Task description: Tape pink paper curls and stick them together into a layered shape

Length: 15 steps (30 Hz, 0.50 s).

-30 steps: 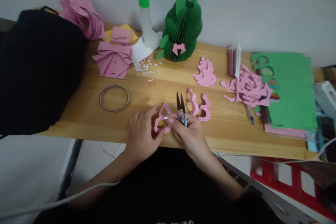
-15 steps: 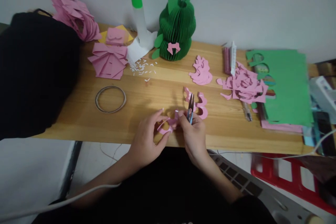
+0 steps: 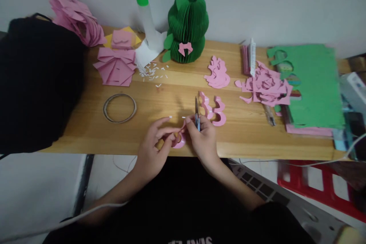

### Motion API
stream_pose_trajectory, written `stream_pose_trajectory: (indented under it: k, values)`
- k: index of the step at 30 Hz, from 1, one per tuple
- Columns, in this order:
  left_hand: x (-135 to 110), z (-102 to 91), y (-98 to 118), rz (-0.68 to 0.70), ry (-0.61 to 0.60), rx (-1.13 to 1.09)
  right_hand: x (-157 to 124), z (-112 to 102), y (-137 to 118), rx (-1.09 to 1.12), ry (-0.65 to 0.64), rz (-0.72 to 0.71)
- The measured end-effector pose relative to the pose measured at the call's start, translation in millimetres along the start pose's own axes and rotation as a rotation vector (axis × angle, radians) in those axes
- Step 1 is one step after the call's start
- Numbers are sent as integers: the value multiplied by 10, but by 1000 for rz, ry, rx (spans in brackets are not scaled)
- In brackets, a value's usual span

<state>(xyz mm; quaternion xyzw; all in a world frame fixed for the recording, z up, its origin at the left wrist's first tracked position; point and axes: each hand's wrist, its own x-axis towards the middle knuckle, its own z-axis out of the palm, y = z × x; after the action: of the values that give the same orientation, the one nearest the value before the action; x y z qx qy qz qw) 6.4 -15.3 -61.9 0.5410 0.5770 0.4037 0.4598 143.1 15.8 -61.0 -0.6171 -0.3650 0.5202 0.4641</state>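
My left hand [image 3: 153, 143] pinches a pink paper cutout [image 3: 179, 143] at the front edge of the wooden table [image 3: 160, 95]. My right hand [image 3: 201, 139] is closed round small blue-handled scissors [image 3: 197, 116], whose blades point away from me, and its fingertips also touch the cutout. The cutout is mostly hidden between my fingers. Two pink curved cutouts [image 3: 213, 108] lie just beyond the scissors.
A tape ring [image 3: 119, 108] lies to the left. At the back stand a green-capped glue bottle [image 3: 145, 15] and a green honeycomb paper figure [image 3: 187, 26]. Pink paper piles [image 3: 264, 87], green sheets [image 3: 313, 87] and folded pink paper [image 3: 116, 65] lie around. A dark shape [image 3: 37, 84] fills the left.
The cutout has been turned from flat and open to edge-on and pulled nearer the table's front edge. The scissors' blades have closed together. The camera has tilted slightly.
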Motion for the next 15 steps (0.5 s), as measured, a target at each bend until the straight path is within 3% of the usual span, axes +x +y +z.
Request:
stream_pose_trajectory:
  k: [4,7,10,15]
  values:
    - [-40,-65,-93,3,146,-33,130,151,-35,-29,-94,-52]
    - [-79,-53,-169,84,189,41,170,149,-48,-139,-72,-129]
    - [-119,-1,-228,203,161,144,159,77,-30,-256,22,-188]
    - [-97,34,-235,353,89,343,139,22,42,-212,94,-186]
